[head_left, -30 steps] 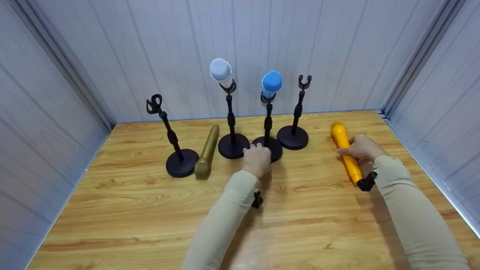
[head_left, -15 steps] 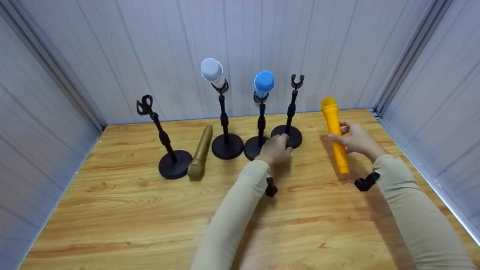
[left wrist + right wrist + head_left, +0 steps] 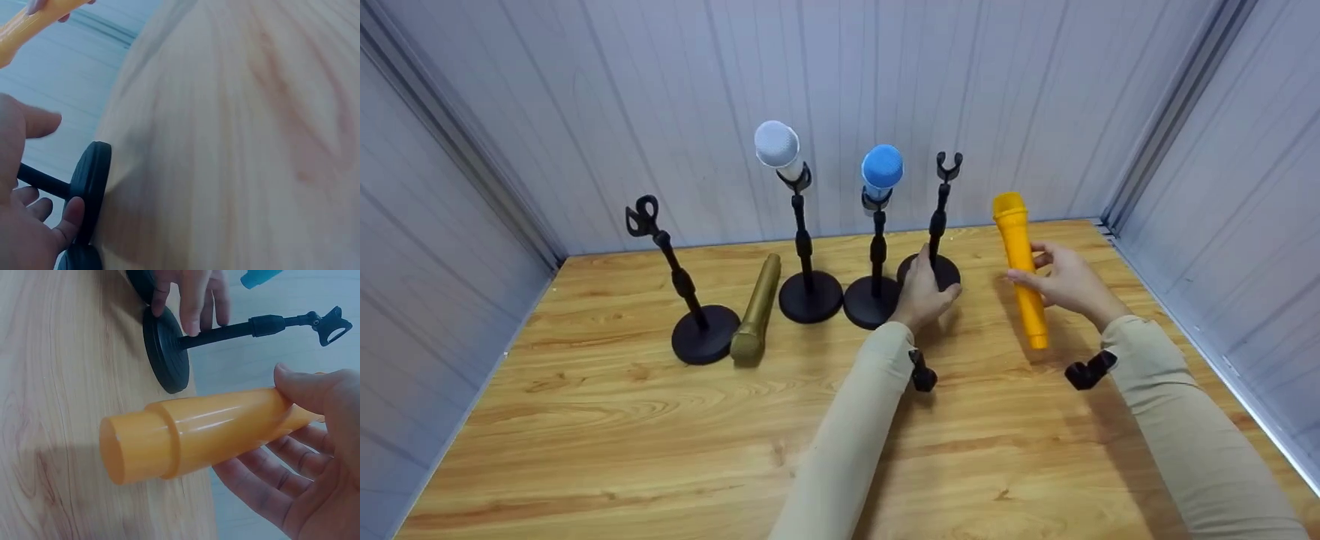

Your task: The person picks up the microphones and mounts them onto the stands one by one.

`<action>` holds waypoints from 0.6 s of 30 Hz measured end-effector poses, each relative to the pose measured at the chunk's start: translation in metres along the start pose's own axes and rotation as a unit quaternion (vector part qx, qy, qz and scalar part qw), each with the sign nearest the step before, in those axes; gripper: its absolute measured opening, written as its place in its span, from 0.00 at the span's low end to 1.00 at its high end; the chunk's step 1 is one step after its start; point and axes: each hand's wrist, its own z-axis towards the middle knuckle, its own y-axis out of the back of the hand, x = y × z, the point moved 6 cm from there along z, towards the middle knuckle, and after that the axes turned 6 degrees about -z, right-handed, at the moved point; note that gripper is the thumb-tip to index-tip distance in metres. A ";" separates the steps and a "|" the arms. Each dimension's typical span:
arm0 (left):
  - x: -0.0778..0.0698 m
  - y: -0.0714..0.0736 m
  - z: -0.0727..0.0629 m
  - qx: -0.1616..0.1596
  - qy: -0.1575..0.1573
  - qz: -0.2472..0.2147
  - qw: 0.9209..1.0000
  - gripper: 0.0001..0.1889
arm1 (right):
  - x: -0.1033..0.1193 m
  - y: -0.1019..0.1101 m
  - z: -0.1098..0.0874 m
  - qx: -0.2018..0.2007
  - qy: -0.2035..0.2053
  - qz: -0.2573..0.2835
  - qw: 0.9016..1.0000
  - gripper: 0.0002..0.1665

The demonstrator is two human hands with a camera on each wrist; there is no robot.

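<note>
**Right fingers gripping a yellow microphone, left fingers spreading at a stand's base**

Farthest left of the fingers, a black first stand (image 3: 684,281) is standing with its looped clip on top. Between it and the left fingers, a gold microphone (image 3: 757,311) is lying on the wooden table (image 3: 660,450), its head pointing toward the person and resting just beside the first stand's base. Closer to those fingers, a second stand (image 3: 811,300) is holding a white microphone (image 3: 778,144). Just left of them, a third stand (image 3: 868,306) is carrying a blue microphone (image 3: 883,166).

The left hand (image 3: 921,296) is resting at the round base of a fourth stand (image 3: 937,223). Its fingers are lying loosely extended and spread, one touching the base's rim; whether others are touching the pole, the views are not telling. Well above these fingers, the stand's forked clip is facing upward.

Farther right, the right hand (image 3: 1072,285) is gripping the yellow microphone (image 3: 1018,240), thumb pressing one side and fingers curling along the other. Its head is pointing up beyond the fingers, its tail hanging below them, above the table.
</note>
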 end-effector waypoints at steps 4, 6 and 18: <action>-0.001 0.004 0.004 -0.001 0.009 0.000 1.000 0.50 | 0.002 -0.001 -0.002 -0.004 0.011 -0.031 0.999 0.57; 0.000 0.005 0.004 -0.003 0.016 0.001 1.000 0.50 | 0.002 -0.001 -0.003 -0.004 0.009 -0.036 0.999 0.58; -0.015 -0.004 0.003 -0.005 -0.013 0.026 1.000 0.27 | -0.001 0.003 -0.004 -0.009 0.002 -0.023 1.000 0.56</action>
